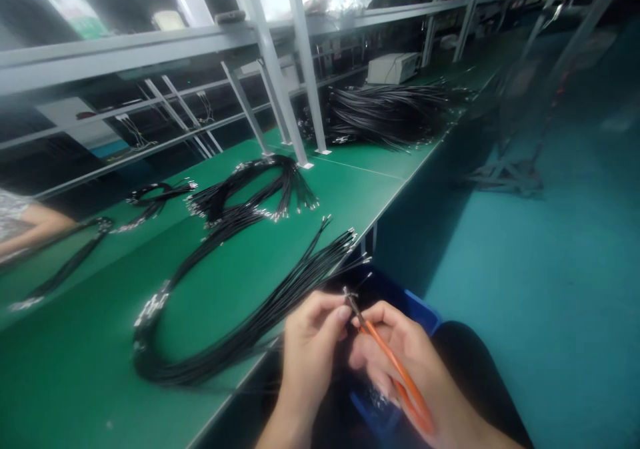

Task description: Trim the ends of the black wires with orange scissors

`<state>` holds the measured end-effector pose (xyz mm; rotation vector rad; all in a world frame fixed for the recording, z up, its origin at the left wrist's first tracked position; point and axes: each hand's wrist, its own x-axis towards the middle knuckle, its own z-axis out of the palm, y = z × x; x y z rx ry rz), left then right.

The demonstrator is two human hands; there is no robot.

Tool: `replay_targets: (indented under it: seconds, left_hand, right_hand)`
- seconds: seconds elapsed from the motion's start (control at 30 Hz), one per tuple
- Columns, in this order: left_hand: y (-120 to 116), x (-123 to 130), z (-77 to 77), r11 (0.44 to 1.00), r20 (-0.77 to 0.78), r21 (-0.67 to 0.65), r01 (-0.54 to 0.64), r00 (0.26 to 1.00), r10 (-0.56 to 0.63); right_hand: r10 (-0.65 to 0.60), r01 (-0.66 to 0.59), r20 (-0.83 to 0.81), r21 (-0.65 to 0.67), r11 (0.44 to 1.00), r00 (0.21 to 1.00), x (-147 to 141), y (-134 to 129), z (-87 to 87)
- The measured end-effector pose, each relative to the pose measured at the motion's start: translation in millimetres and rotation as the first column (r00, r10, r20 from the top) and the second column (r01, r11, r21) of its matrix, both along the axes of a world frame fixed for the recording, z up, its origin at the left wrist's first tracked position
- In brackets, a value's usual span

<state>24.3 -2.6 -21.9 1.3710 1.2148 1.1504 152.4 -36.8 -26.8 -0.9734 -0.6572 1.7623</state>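
Note:
My left hand [315, 345] is closed in a pinch between thumb and forefinger, at the tips of a pair of orange-handled pliers [395, 362]. A small silvery cable end [346, 291] shows at its fingertips; most of that cable is hidden by the hand. My right hand [410, 352] is wrapped round the pliers' handles, their dark jaws touching or very near the cable end. Left of my hands, a bundle of black cables [215, 362] curves over the green table [210, 302], its metal-tipped ends reaching the table edge behind my fingers.
Below my hands sits a blue bin [423, 312] with small bits inside. More coiled cables [250, 189] lie further back, and a large cable pile [390, 112] lies beyond the shelf posts [285, 102]. Another person's arm [45, 225] rests at the far left.

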Motion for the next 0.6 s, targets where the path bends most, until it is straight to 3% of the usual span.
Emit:
replay_targets:
  seconds: [0.6]
  left_hand:
    - [5.0,1.2,-1.7,0.996,0.002,-0.079,0.039,0.999,-0.039]
  right_hand:
    - [0.063,-0.061,0.042,-0.046,0.997,0.997,5.7,2.7,3.6]
